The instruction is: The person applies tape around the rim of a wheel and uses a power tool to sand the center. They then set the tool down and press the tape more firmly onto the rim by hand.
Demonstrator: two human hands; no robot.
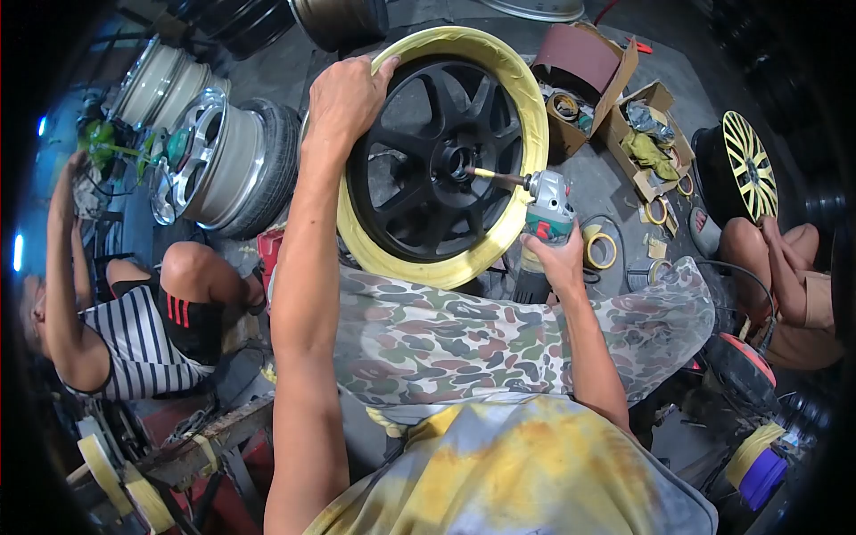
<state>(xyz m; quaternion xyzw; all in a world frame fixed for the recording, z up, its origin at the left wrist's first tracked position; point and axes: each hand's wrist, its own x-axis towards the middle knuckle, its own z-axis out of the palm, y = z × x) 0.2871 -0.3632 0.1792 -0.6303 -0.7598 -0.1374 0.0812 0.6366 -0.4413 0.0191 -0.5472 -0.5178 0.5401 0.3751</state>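
Observation:
A black multi-spoke wheel rim [413, 203] is tilted up in front of me, its outer lip wrapped in yellow masking tape [481, 46]. My left hand [346, 100] is closed over the upper left of the taped lip, thumb on the tape. In my right hand [562, 260] is a green and silver angle grinder [550, 207], gripped around its body at the rim's right side. A thin rod attachment [493, 174] sticks out from the grinder head across the lip, its tip overlapping the hub area.
Cardboard boxes [646, 183] hold tape rolls and gloves at the upper right. A tape roll [600, 251] lies near the grinder. On the left, a person [143, 339] sits by a silver wheel [214, 165]; another person [785, 267] sits by a yellow-spoked wheel [749, 165] at right.

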